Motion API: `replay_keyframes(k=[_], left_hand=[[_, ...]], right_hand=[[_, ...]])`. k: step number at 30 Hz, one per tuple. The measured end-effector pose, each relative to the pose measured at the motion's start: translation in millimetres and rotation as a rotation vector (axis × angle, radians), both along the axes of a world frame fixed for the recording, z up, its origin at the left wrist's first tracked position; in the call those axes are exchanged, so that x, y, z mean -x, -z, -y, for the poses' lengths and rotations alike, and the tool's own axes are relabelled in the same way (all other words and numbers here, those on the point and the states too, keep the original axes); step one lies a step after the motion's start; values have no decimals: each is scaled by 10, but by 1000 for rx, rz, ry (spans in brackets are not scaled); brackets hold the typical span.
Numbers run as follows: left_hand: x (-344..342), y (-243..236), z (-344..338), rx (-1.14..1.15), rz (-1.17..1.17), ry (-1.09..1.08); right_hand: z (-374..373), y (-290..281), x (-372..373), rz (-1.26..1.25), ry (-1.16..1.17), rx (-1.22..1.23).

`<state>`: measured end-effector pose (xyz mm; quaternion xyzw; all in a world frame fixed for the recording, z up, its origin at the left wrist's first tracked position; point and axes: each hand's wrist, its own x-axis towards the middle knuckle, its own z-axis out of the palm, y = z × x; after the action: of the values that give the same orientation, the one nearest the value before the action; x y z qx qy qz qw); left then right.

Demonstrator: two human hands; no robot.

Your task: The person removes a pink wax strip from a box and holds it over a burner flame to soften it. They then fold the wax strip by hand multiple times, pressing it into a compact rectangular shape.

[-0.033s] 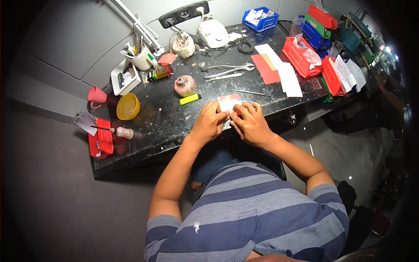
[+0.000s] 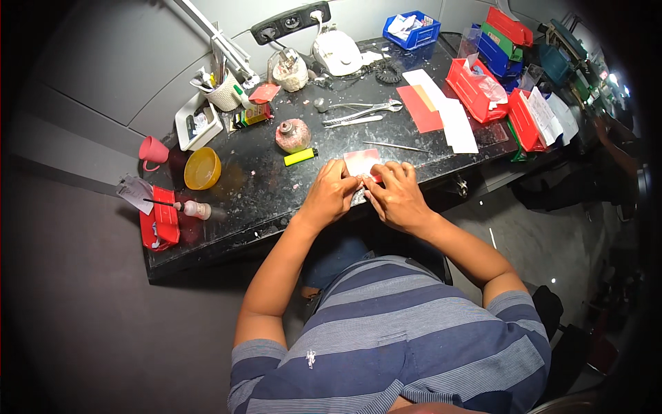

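The bare left hand (image 2: pixel 327 191) and bare right hand (image 2: pixel 400 199) have fingertips close together; what they clamp, if anything, I cannot tell; the flat, pink rectangular sheet (image 2: pixel 361 160) lies at twelve o'clock from them — light, even pressure and braced wrists should serve.

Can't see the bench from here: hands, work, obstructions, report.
Left hand and right hand close together, grip unclear. Pink sheet right at their far side. Slim metal tool beyond right hand, not in its way.

A pink mug (image 2: pixel 154 150) stands near a yellow bowl (image 2: pixel 203 170), well apart from a blue bin (image 2: pixel 423 37).
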<state>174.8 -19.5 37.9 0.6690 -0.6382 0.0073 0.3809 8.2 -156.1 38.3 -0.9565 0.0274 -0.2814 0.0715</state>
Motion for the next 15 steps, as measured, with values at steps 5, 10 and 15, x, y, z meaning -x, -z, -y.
replay_keyframes(k=[5,10,15], left_hand=[[-55,-22,-52,2,76,-41],[-46,1,-111,-17,90,-105],[-47,45,-152,-1,64,-126]], right_hand=[[87,14,132,-23,92,-34],[93,62,181,26,145,-55],[129,43,153,50,134,-87]])
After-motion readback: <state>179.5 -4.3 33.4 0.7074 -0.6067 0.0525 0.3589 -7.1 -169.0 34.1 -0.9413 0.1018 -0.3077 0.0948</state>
